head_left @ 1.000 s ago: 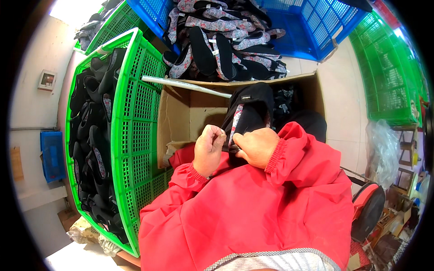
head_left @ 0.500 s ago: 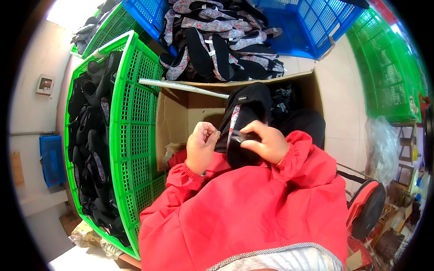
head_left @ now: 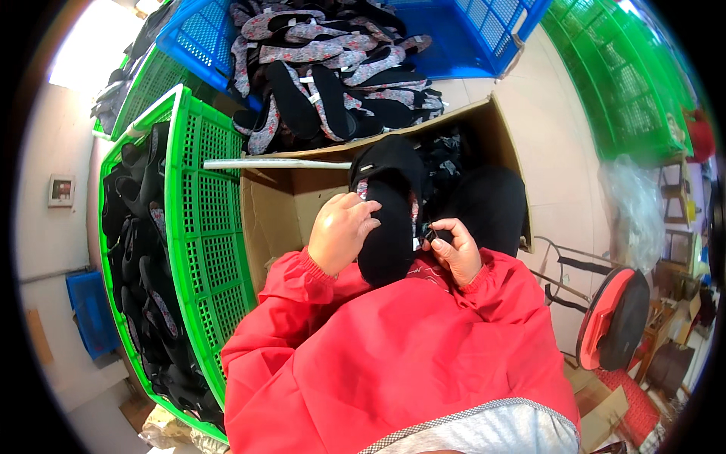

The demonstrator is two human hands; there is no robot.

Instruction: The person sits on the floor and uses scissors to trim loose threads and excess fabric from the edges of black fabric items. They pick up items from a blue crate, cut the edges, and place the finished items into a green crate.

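A black slipper (head_left: 387,227) with floral lining at its edges lies over my lap, sole side long and dark. My left hand (head_left: 340,231) is at its left edge, with the fingers closed on the rim. On the slipper's other side is my right hand (head_left: 456,253), its thumb and fingers pinched around a small dark tool (head_left: 430,234) with a metallic glint. The tool's exact kind is too small to make out. A small white tag (head_left: 416,244) shows at the slipper's right edge, near the right fingertips.
An open cardboard box (head_left: 272,204) stands before me with dark scraps inside and a pale rod (head_left: 276,163) across it. Beyond is a blue crate (head_left: 484,41) beside piled floral-lined slippers (head_left: 321,57). A green crate (head_left: 215,189) of black slippers stands left; a round-seated chair (head_left: 616,318) stands right.
My left hand has come onto the slipper's left edge. My right hand has moved off the slipper's middle to its right side, lower down. The view has shifted slightly.
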